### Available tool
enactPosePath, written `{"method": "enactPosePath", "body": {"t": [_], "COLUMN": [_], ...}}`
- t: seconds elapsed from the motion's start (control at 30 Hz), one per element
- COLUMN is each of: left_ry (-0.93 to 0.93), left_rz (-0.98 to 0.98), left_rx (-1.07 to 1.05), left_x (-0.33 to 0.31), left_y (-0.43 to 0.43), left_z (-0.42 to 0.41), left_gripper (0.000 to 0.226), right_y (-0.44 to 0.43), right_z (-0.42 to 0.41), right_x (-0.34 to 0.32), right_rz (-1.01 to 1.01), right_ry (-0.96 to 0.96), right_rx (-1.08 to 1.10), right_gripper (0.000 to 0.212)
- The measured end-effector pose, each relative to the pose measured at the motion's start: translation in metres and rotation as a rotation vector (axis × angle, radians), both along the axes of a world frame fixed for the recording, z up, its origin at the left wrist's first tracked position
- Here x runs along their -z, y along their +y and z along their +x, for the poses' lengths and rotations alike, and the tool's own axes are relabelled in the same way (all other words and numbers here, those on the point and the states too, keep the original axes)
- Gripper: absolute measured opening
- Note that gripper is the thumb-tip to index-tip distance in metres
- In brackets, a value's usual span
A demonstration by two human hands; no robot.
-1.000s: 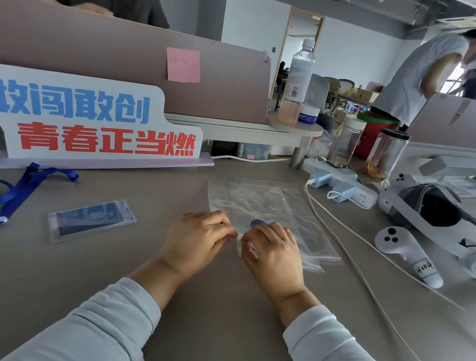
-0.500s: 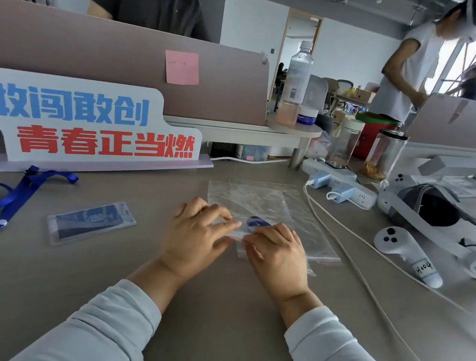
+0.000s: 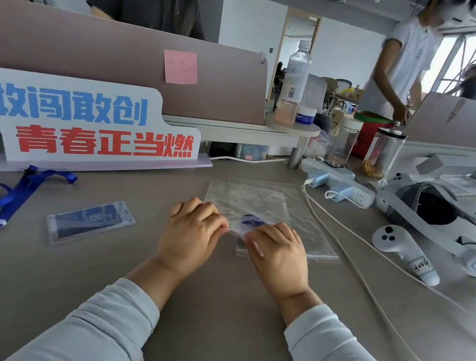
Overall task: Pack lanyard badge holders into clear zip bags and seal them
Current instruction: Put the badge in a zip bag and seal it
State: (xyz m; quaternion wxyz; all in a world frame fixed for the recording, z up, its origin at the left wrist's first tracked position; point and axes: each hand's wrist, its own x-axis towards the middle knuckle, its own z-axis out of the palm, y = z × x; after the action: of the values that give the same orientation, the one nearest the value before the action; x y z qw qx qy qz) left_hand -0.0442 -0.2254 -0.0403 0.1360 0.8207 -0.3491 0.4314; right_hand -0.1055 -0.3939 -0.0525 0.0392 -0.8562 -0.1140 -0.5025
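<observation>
— What are the hands doing?
— The left hand [image 3: 189,235] and right hand [image 3: 278,251], fingers curled, both pinch the near edge of the clear plastic zip bag [image 3: 261,200] lying flat on the grey desk [image 3: 206,318].
— And what's inside it?
— A dark blue piece [image 3: 251,221], probably the holder. Another clear rectangular badge holder [image 3: 91,221] lies to the left, beside a blue ribbon lanyard [image 3: 11,194].

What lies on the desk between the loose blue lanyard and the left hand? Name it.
In the head view, a clear badge holder lies flat between the lanyard and the left hand, touching neither.
</observation>
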Motion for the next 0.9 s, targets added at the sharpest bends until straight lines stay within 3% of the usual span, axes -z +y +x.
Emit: {"method": "enactPosePath", "body": {"t": [0.3, 0.67, 0.9], "left_ry": [-0.062, 0.001, -0.050], "left_rz": [0.123, 0.054, 0.091], "left_rx": [0.073, -0.017, 0.062], "left_x": [-0.0027, -0.0017, -0.0002], "left_y": [-0.0037, 0.0007, -0.0057], "left_z": [-0.0027, 0.0009, -0.0013], "left_gripper": [0.027, 0.027, 0.028], "right_y": [0.0004, -0.0013, 0.0028], "right_z": [-0.0004, -0.0024, -0.0038], "right_x": [0.0000, 0.0005, -0.0012], "right_rz": [-0.045, -0.009, -0.050], "right_ry": [0.027, 0.039, 0.064], "right_rx": [0.006, 0.035, 0.063], "right_gripper": [0.023, 0.022, 0.021]}}
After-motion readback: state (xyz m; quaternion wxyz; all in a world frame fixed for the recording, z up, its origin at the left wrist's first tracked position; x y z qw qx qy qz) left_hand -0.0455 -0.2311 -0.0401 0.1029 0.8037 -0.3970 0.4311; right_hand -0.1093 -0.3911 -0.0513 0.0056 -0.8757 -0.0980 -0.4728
